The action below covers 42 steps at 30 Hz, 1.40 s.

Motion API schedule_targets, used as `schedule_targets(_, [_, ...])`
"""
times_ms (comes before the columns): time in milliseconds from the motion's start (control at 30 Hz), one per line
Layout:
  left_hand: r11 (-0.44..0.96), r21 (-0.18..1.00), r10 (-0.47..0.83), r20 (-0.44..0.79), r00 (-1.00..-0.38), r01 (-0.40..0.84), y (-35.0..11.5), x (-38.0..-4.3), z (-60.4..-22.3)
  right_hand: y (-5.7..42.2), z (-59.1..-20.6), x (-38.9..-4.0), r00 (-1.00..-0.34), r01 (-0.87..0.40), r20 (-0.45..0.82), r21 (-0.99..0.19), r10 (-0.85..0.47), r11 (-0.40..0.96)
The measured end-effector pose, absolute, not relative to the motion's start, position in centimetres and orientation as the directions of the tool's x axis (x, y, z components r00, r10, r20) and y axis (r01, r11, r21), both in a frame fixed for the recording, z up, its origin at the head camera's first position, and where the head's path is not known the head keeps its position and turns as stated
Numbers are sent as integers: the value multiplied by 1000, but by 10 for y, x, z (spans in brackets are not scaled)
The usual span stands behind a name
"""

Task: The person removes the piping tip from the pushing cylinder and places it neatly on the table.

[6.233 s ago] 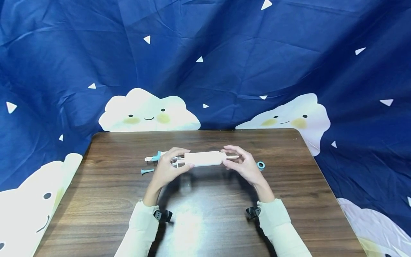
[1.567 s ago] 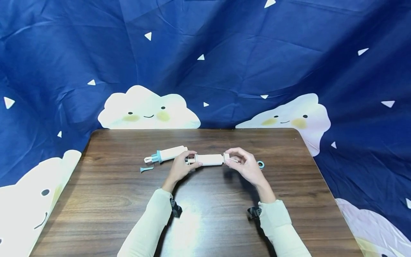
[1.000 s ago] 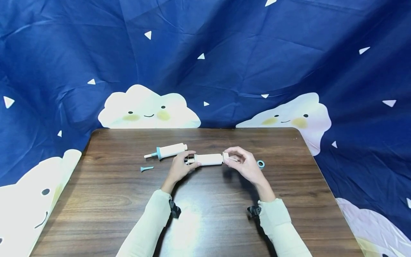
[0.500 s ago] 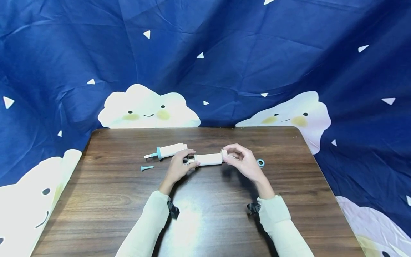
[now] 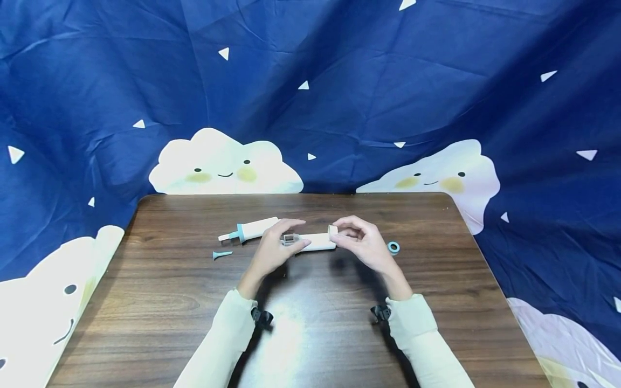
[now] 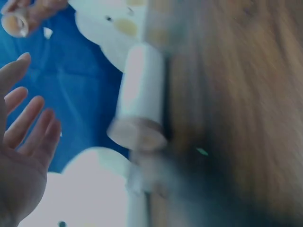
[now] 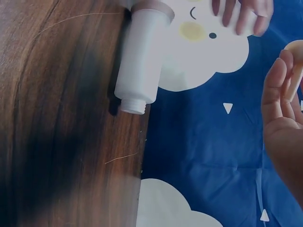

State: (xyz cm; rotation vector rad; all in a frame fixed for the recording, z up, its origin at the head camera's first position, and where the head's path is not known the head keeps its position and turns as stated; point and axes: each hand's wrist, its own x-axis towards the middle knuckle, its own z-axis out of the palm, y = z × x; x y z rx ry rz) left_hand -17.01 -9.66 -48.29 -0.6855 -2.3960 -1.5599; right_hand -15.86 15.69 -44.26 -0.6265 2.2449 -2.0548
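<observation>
A large white syringe lies on the table, its barrel (image 5: 317, 242) bare at the threaded end, as the right wrist view shows. Its clear plunger end (image 5: 289, 239) points left. My left hand (image 5: 269, 249) is spread around that end; in the left wrist view its fingers (image 6: 35, 123) are straight and apart from the barrel. My right hand (image 5: 367, 242) pinches a white nozzle cap (image 5: 332, 232) beside the barrel's right end. In the left wrist view the cap (image 6: 14, 23) turns its round open side toward the camera; the palm partly hides its spout.
A second white syringe with a blue collar (image 5: 259, 228) lies behind my left hand. In front of it is a small blue flared piece (image 5: 222, 254). A blue ring (image 5: 393, 248) sits right of my right hand. A cloud-patterned curtain hangs behind the table (image 5: 174, 302).
Earlier both hands held the syringe with its nozzle cap on. The cap has come off and tilted in my right hand; my left fingers have opened off the syringe, which now lies down.
</observation>
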Motion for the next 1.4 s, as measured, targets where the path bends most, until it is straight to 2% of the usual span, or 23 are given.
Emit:
schedule_targets(233, [147,827,305,484,-820,543,-80,-155,-448,151,-438,-157,-909,-289,269,-957,-320,16])
schedule_targets(467, [67,814,334,527,-782,577,-73,-154,-446,145,-436,-156,-894,-314,293,-950,-338,8])
schedule_targets(833, [-28,850,303,509,-806,527,-68,-143,-432,142,-434,-156,-865,-312,311,-948,-394,-64])
schedule_targets(1133, [-72,833,293,543,-787,548,-69,-133,-414,142,-434,-154,-876,-295,277,-955,-394,-17])
schedule_targets(1400, [-69,829,256,553,-793,556,-74,-134,-412,147,-441,-153,-854,-244,210,-970,-476,10])
